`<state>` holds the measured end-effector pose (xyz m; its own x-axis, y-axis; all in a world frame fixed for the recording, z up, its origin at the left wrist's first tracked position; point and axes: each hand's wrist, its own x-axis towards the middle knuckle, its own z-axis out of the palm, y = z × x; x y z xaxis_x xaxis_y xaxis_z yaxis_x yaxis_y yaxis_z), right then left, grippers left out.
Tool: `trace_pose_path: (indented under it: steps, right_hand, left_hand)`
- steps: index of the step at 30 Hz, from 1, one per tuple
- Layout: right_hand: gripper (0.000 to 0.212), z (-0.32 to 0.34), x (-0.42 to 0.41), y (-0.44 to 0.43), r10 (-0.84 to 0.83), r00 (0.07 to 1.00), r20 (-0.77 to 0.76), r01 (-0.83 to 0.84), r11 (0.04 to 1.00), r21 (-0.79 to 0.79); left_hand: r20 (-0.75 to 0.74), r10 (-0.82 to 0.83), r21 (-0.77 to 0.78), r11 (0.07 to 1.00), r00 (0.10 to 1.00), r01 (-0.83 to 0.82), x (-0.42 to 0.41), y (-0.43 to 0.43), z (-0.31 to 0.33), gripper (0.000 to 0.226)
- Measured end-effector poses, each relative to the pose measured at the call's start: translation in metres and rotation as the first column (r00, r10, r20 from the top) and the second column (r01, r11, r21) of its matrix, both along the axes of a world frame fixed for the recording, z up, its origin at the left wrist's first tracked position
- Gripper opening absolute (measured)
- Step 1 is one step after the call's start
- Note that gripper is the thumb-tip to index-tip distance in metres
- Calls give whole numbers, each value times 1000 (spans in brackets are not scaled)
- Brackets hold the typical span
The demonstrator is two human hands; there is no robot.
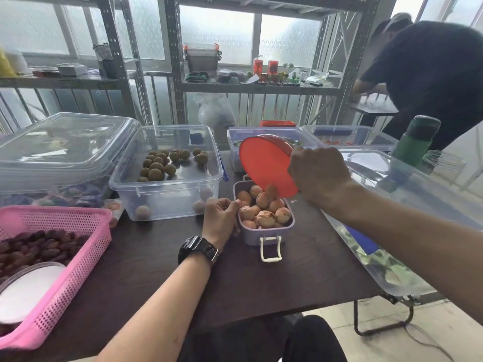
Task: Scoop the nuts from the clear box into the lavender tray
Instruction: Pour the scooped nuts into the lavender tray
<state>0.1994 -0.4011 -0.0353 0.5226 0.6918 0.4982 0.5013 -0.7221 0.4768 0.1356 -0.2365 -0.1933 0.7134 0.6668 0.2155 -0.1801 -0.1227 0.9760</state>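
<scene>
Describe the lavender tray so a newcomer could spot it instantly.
Start at the dark table and find the clear box of nuts at its back. Just right of that box, between the left hand and the right hand, sits the lavender tray. It is the only small pale-purple container, with a white latch.

The orange bowl [264, 163] tips its inside away, hiding its contents. The pink basket [60, 246] is cut off at the left edge. Far shelf [251, 86] items are too blurred to tell.
</scene>
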Motion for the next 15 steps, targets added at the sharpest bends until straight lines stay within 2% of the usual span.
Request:
trace_pose_path:
  steps: [4,6,8,10,13,15]
  right_hand:
    - [11,7,0,-3,-8,999,53,7,1000,23]
    - [9,11,4,-6,3,999,38,-4,999,40]
    - [6,13,7,-10,-11,999,37,9,998,68]
    - [12,14,7,-16,-14,1000,13,12,994,112]
    - [20,15,7,-20,21,1000,-9,-19,984,175]
    - [13,17,9,-20,14,1000,-20,-10,985,172]
  left_hand:
    - [-49,151,213,967,987,-137,7,-1,2,42]
    - [-49,129,197,973,990,-117,7,-1,3,40]
    - [-34,38,125,992,999,-34,2,0,1,39]
    - [-32,-31,75,997,999,33,-3,0,-3,39]
    - [-62,9,134,991,998,-1,3,2,4,41]
    - [-102,29,174,985,994,-10,11,1,15,37]
